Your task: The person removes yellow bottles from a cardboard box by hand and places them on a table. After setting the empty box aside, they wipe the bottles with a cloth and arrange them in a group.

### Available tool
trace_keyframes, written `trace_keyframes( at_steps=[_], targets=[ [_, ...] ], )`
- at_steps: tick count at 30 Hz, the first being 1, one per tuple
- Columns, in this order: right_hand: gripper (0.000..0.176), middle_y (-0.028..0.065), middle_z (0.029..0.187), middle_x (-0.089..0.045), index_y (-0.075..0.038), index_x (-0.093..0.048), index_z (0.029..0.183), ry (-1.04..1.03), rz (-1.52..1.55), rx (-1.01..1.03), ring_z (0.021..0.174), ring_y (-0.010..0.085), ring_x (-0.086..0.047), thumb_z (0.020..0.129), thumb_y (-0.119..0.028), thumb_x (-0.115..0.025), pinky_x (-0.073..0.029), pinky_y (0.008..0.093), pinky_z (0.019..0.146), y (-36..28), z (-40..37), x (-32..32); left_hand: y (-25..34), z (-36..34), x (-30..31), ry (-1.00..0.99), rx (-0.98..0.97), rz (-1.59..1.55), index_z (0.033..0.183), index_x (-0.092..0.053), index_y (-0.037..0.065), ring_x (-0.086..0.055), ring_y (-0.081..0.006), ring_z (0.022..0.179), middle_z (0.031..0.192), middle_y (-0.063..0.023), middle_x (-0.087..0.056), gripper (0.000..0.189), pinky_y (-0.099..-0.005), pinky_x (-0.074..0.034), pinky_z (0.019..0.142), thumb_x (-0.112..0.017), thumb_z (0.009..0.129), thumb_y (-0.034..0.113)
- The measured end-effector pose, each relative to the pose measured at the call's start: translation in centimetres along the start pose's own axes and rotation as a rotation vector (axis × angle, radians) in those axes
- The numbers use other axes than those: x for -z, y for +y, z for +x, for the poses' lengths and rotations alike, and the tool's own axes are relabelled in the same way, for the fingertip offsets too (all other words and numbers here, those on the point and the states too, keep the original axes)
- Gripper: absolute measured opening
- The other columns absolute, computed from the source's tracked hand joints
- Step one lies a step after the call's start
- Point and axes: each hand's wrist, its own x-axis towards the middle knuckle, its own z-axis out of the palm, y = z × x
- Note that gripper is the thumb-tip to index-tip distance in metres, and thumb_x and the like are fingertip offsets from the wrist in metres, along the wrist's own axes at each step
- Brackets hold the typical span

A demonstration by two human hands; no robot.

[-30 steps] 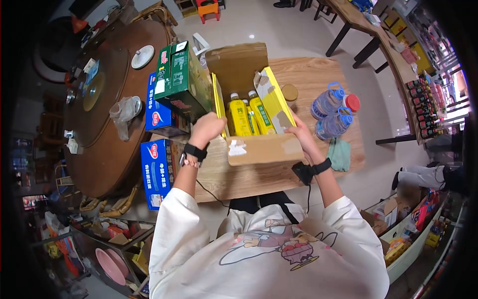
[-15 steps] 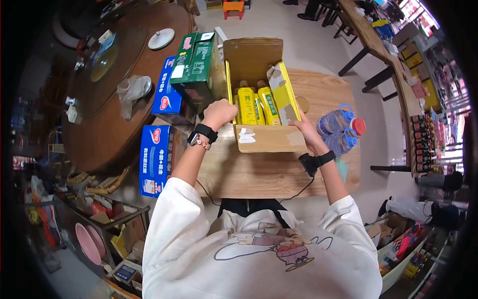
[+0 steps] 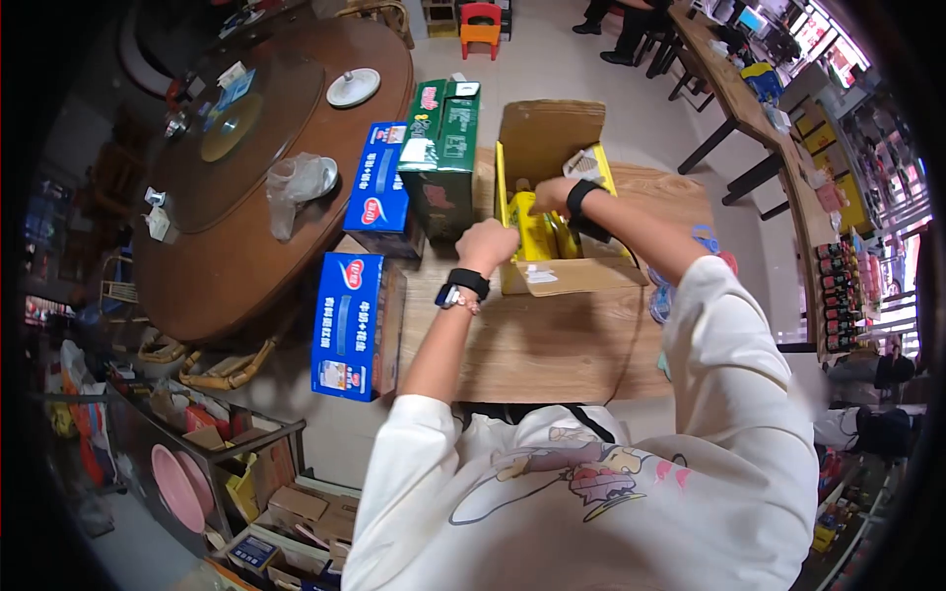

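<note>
An open cardboard box (image 3: pixel 586 277) with yellow sides stands on the wooden table (image 3: pixel 493 345), its flaps spread. Yellow packages (image 3: pixel 533 229) lie inside it. My left hand (image 3: pixel 488 244) is closed on the box's left edge near the front corner. Reaching in over the right side, my right hand (image 3: pixel 555 197) touches the top of the yellow packages; its fingertips are too hidden to tell whether they grip. Left of the box stand a green carton (image 3: pixel 440 158) and two blue cartons, one farther back (image 3: pixel 377 182) and one nearer (image 3: pixel 347 325).
A round brown table (image 3: pixel 217 266) with a white lid (image 3: pixel 353 88) and a plastic bag (image 3: pixel 289 192) is at the left. Bottles (image 3: pixel 660 298) are partly behind my right arm. An orange chair (image 3: pixel 480 32) and a person's legs (image 3: pixel 627 34) are at the back.
My right hand has left the right flap and moved left into the box. My left hand stays at the left edge. The whole view has shifted, with the table and cartons now farther right.
</note>
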Motion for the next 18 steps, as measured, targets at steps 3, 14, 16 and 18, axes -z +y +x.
trace_keyframes(
  at_steps=[3, 14, 16, 18],
  targets=[
    [0.078, 0.0234, 0.099, -0.065, 0.003, -0.067, 0.100, 0.058, -0.068, -0.072, 0.087, 0.0332, -0.064, 0.074, -0.069, -0.054, -0.050, 0.0406, 0.080, 0.5, 4.7, -3.4, -0.5, 0.0, -0.5, 0.018, -0.018, -0.030, 0.103, -0.068, 0.002, -0.060, -0.0386, 0.103, 0.107, -0.0238, -0.064, 0.045, -0.0442, -0.048, 0.088, -0.050, 0.080, 0.036],
    [0.105, 0.0317, 0.093, -0.063, 0.018, -0.027, 0.118, 0.365, 0.431, -0.143, 0.087, 0.0389, -0.066, 0.060, -0.052, -0.079, -0.054, 0.0395, 0.076, -0.7, 0.5, -3.7, -0.4, 0.0, -0.7, -0.015, -0.054, -0.096, 0.099, -0.067, -0.002, -0.060, -0.0417, 0.102, 0.104, -0.0276, -0.063, 0.045, -0.0457, -0.047, 0.088, -0.049, 0.079, 0.034],
    [0.091, 0.0321, 0.087, -0.063, 0.012, -0.031, 0.111, 0.605, 0.261, -0.034, 0.081, 0.0430, -0.065, 0.058, -0.041, -0.083, -0.054, 0.0414, 0.069, -1.2, -0.6, -4.2, -0.2, -0.1, -0.7, -0.008, -0.060, -0.088, 0.099, -0.067, -0.002, -0.060, -0.0417, 0.102, 0.104, -0.0274, -0.063, 0.045, -0.0456, -0.047, 0.088, -0.049, 0.079, 0.034],
    [0.077, 0.0322, 0.084, -0.061, 0.008, -0.032, 0.105, 0.617, 0.297, -0.026, 0.080, 0.0433, -0.064, 0.063, -0.033, -0.081, -0.053, 0.0430, 0.067, -2.0, -3.1, -3.1, -0.4, -0.1, -0.8, -0.033, -0.044, -0.102, 0.102, -0.067, -0.001, -0.060, -0.0416, 0.102, 0.103, -0.0277, -0.063, 0.046, -0.0457, -0.047, 0.087, -0.049, 0.079, 0.035]
  ],
)
